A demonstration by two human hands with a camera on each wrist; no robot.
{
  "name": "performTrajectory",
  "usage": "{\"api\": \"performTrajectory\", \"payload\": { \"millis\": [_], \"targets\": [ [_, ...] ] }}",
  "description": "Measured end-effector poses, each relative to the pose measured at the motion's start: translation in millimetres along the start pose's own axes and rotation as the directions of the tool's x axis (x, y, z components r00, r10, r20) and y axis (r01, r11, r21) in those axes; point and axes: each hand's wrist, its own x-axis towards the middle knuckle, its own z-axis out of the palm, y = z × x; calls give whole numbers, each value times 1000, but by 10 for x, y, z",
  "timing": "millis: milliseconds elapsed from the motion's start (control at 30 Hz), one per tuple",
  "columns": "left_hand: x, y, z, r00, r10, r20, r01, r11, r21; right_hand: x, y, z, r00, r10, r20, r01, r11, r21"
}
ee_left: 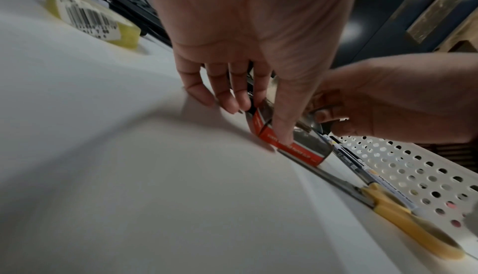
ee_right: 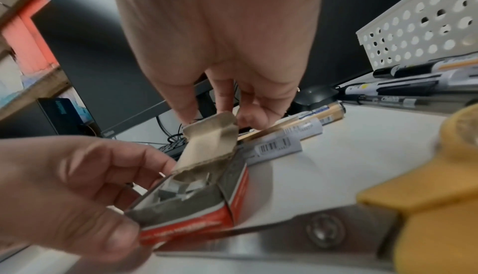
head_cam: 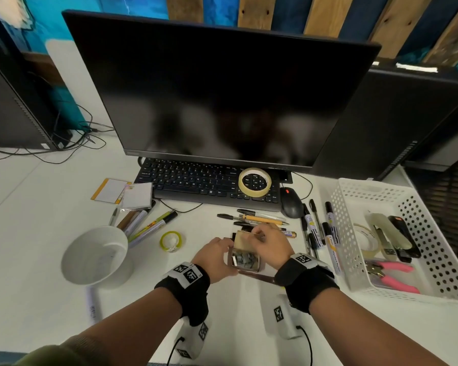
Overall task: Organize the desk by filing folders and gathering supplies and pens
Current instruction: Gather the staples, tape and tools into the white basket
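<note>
A small red and black box (head_cam: 245, 261) of metal clips stands open on the white desk in front of me. My left hand (head_cam: 214, 256) grips its left side, thumb on the red front (ee_left: 297, 147) and fingers behind. My right hand (head_cam: 269, 240) pinches the raised brown cardboard flap (ee_right: 209, 141) at its top edge. Grey clips show inside the box (ee_right: 196, 213). Loose pens (head_cam: 262, 219) lie just beyond the hands, and black and white markers (head_cam: 315, 228) lie to their right.
Yellow-handled scissors (ee_right: 336, 233) lie under my right wrist. A white perforated basket (head_cam: 347, 233) at the right holds tape, a stapler and pink pliers. At the left are a white cup (head_cam: 95, 254), markers (head_cam: 148, 223) and a yellow tape roll (head_cam: 171, 241). Keyboard (head_cam: 196, 180) and mouse (head_cam: 291, 203) lie behind.
</note>
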Motion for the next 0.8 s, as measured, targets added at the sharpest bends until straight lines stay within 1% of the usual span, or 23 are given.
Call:
{"api": "performTrajectory", "payload": {
  "millis": [67, 133, 233, 333, 400, 633, 800],
  "targets": [
    [0, 3, -4, 1000, 4, 3, -4, 1000, 6, -62, 1, -26, 997, -68, 23, 67, 998, 15],
    [7, -3, -6, 1000, 4, -1, -4, 1000, 0, -120, 25, -28, 987, -125, 98, 124, 992, 15],
    [10, -6, -6, 1000, 11, -15, -11, 1000, -12, -187, 68, -19, 974, -175, 141, 177, 984, -8],
    [4, -2, -8, 1000, 19, -20, -19, 1000, -10, -224, 99, 26, 966, -185, 181, 200, 977, -68],
    [2, 4, -12, 999, 29, -20, -29, 1000, -3, -239, 117, 62, 965, -188, 184, 211, 971, -116],
    [-14, 11, -19, 998, 48, -31, -48, 999, -5, -216, 174, 138, 960, -204, 190, 234, 960, -152],
    [-7, -23, 2, 999, 42, -34, -42, 999, -3, -216, 226, 181, 944, -236, 229, 279, 944, -178]
  ]
}}
